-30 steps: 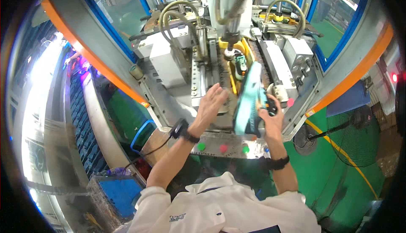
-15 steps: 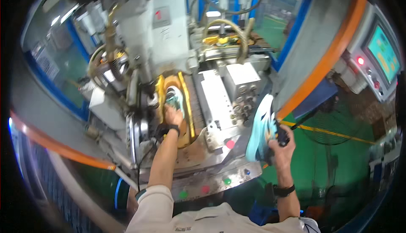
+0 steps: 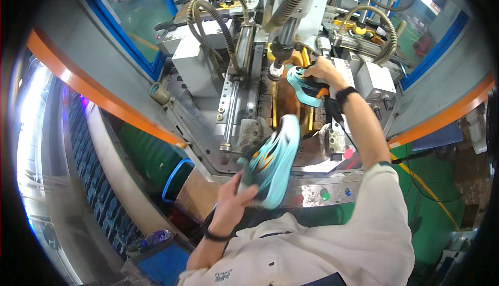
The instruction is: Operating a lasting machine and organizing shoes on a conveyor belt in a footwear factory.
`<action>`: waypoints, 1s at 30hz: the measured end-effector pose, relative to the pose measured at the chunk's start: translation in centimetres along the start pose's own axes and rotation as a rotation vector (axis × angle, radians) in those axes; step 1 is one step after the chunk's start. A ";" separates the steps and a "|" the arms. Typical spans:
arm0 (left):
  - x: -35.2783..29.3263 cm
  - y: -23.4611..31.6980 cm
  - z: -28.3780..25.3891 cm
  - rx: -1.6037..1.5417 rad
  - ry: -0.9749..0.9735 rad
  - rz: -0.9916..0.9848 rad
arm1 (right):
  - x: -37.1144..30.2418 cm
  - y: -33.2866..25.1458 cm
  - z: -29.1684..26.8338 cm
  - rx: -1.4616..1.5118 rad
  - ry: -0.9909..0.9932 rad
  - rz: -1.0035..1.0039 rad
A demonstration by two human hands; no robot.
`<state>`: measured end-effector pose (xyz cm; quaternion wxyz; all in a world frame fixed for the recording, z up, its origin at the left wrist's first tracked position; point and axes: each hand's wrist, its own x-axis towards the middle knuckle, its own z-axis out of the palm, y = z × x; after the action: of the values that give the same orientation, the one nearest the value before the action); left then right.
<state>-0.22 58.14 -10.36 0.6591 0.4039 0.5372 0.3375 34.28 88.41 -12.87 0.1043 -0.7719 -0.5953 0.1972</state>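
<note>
Left hand (image 3: pixel 232 200) is bent in low, fingers clamped round the heel end of a teal shoe (image 3: pixel 280 164), kinda blurry. Right arm's stretched forward, second teal shoe (image 3: pixel 305 87) pinched by the right hand (image 3: pixel 322 71) over the yellow-edged mould (image 3: pixel 284 101); those fingertips are partly hidden.

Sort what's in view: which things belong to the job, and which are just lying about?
In use:
Near teal shoe, in the left hand
Far teal shoe, in the right hand
Machine's yellow-edged recess

Apparently lying about:
Purple item, lower left
Brown panel
</note>
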 end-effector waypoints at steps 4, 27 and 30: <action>-7.7 -2.2 -4.6 -0.146 0.335 0.010 | 4.3 -1.6 8.4 -0.018 0.238 -0.024; -13.7 -9.9 0.2 -0.585 0.653 0.191 | -30.8 2.3 35.0 0.198 -0.106 -0.844; -14.1 -10.1 1.1 -0.564 0.667 0.189 | -30.6 2.3 35.1 0.166 -0.098 -0.815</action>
<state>-1.76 41.00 -13.18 0.5004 0.1249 0.5679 0.6415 14.74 55.85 -39.93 0.2072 -0.4518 -0.8384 0.2235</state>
